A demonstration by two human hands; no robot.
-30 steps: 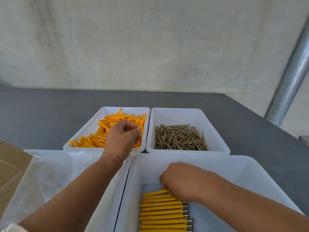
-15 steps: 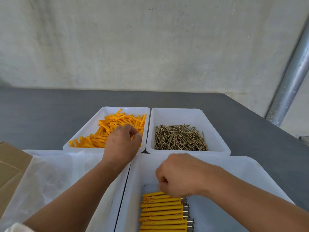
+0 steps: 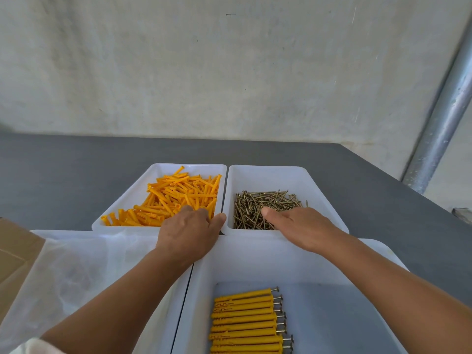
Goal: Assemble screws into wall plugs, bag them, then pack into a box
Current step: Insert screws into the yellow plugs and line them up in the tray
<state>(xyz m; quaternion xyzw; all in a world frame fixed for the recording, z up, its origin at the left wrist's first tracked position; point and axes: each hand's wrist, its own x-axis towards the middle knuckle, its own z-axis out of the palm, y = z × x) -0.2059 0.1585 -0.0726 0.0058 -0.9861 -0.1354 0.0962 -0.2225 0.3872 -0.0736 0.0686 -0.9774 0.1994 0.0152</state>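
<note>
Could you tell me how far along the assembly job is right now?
Done: a row of assembled plugs lies in the near bin. In hand: the left hand is at the loose plugs, the right hand at the screws. Left: many loose parts remain; no plugs show in the bags, and the cardboard box sits aside.

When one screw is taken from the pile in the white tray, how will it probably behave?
The screws look like thin stiff metal, so one should stay straight. They lie tangled, so neighbours may lift along. Round shafts could roll on the smooth tray.
</note>
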